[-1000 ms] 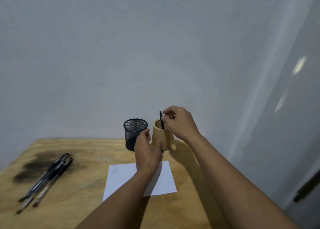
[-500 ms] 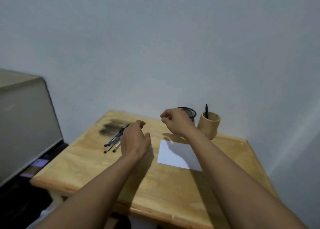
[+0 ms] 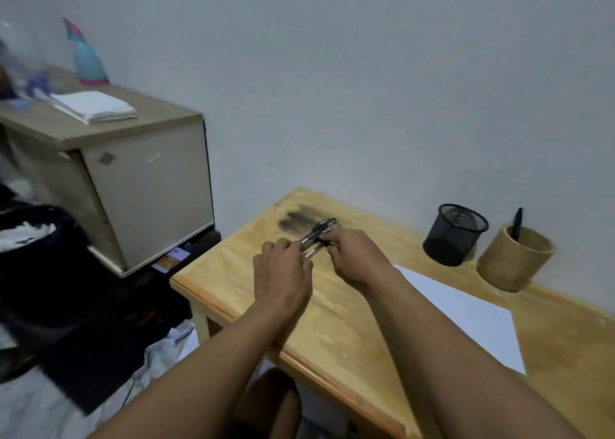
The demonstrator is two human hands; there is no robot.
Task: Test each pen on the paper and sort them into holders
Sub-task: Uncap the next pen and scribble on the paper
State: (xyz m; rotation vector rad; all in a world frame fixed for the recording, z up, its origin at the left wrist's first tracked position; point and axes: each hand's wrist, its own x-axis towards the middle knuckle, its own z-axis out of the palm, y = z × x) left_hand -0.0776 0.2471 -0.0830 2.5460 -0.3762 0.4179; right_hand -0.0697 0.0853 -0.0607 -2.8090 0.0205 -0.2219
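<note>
A small bundle of black-capped clear pens (image 3: pixel 316 236) lies at the far left of the wooden table (image 3: pixel 336 319), by a dark stain. My left hand (image 3: pixel 281 272) has its fingers curled at the near end of the bundle. My right hand (image 3: pixel 354 255) pinches the pens near their middle. A white sheet of paper (image 3: pixel 466 312) lies to the right. Behind the sheet stand a black mesh holder (image 3: pixel 454 235) and a wooden holder (image 3: pixel 514 259), with one black pen (image 3: pixel 516 223) upright in the wooden one.
A beige cabinet (image 3: pixel 133 185) stands left of the table, with folded white cloth (image 3: pixel 95 106) and a blue bottle (image 3: pixel 87 57) on top. Dark bags and clutter cover the floor at the left. The wall runs close behind the table.
My view has swung left. Both hands left the holders and moved to the pen bundle, where they now grasp it. The pen that my right hand held stands in the wooden holder.
</note>
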